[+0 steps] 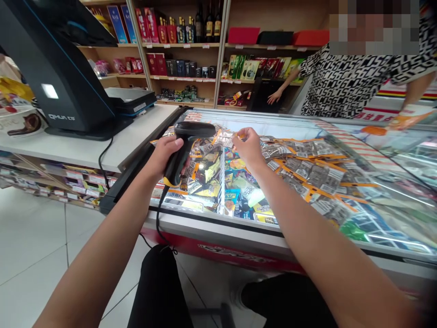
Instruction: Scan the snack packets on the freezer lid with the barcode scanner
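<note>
My left hand (166,155) has its fingers clamped on the barcode scanner (186,148), head aimed toward three o'clock at the snack strip (309,166) my right hand (248,146) apparently pinches flat on the freezer lid (375,136).

The till (58,77) stands on the tabletop (112,146) left of the freezer (239,228), with shelves (191,45) behind both.

Glass-topped freezer chest (218,225) beside a white worktop (102,146).
Strips of small packets (307,168) lie on the glass; a black terminal (58,77) stands on the worktop.
</note>
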Motion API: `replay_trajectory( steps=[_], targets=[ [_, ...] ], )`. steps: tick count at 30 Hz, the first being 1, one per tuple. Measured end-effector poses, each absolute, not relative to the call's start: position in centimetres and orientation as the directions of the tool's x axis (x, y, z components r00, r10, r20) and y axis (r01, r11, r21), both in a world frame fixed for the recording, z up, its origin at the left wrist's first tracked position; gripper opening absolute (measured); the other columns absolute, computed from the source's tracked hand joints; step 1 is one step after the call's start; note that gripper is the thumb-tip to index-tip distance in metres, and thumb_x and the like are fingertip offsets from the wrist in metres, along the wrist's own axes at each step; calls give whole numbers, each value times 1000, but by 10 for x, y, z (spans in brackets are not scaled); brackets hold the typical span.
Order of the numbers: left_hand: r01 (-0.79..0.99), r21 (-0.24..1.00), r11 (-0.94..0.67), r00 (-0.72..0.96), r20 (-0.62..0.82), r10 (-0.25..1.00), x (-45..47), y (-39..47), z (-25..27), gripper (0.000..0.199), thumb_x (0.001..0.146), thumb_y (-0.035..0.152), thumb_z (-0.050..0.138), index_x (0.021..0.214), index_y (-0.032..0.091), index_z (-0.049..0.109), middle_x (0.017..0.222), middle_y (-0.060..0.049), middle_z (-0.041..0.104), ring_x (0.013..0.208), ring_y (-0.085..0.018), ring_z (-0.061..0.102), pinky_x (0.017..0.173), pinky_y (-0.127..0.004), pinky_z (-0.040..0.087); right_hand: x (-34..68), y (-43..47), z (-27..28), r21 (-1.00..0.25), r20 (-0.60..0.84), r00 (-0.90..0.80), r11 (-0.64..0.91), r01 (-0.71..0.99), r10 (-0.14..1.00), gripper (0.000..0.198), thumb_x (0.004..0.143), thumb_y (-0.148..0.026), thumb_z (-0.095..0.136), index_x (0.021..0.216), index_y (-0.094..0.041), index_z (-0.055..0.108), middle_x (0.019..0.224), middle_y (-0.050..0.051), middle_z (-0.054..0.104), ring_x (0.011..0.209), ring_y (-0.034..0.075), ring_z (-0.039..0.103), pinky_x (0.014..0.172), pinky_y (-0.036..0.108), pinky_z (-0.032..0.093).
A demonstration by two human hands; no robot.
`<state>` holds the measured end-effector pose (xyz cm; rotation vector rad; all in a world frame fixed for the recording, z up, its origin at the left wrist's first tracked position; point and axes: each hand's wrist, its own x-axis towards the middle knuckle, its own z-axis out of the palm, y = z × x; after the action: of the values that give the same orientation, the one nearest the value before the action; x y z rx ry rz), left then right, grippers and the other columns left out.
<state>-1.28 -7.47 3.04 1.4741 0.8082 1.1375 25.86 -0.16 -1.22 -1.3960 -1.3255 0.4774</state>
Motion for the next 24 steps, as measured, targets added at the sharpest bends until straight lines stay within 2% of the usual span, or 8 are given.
replay_trajectory(
  steps=[3, 6, 8, 12, 17, 24],
  targets=[
    [-15, 983, -185, 477, 169, 862, -15, -76, 27, 44, 75, 63, 77, 77, 21, 64, 59, -4, 68, 37, -18, 58, 36, -28, 43, 278, -3, -4, -870, 364, 253, 230, 436, 896, 44, 84, -29, 61, 127, -26, 61, 109, 6, 69, 84, 22, 68, 74, 38, 62],
    [62, 981, -186, 584, 115, 803, -16, -76, 24, 41, 78, 60, 78, 78, 20, 67, 60, -5, 70, 39, -19, 60, 37, -29, 46, 286, -6, 3, -848, 394, 228, 257, 463, 890, 43, 84, -28, 61, 127, -24, 64, 114, 8, 70, 89, 24, 68, 73, 38, 61],
    [88, 977, -194, 599, 104, 794, -16, -76, 23, 40, 79, 59, 78, 78, 20, 67, 59, -5, 70, 39, -20, 61, 37, -29, 47, 286, -8, 5, -833, 420, 208, 284, 475, 883, 37, 84, -28, 60, 120, -22, 67, 119, 10, 70, 99, 26, 68, 77, 38, 62],
    [104, 973, -206, 629, 96, 772, -16, -75, 23, 40, 80, 57, 78, 73, 19, 66, 58, -5, 70, 40, -20, 62, 38, -28, 49, 280, -10, 6, -790, 471, 154, 338, 512, 869, 31, 84, -25, 61, 114, -20, 69, 120, 11, 71, 118, 28, 65, 95, 41, 58],
    [114, 960, -257, 653, 123, 748, -16, -74, 25, 38, 81, 53, 77, 70, 19, 64, 57, -4, 69, 41, -18, 61, 39, -26, 48, 276, -11, 7, -793, 457, 134, 335, 509, 879, 32, 86, -25, 60, 116, -20, 69, 119, 10, 71, 117, 27, 65, 99, 41, 56],
    [127, 961, -244, 643, 107, 758, -17, -75, 25, 40, 83, 56, 75, 71, 19, 64, 58, -6, 70, 41, -20, 62, 39, -28, 50, 278, -10, 9, -795, 474, 158, 344, 500, 866, 30, 83, -21, 60, 111, -19, 69, 119, 11, 73, 115, 27, 67, 100, 41, 55]
  ],
)
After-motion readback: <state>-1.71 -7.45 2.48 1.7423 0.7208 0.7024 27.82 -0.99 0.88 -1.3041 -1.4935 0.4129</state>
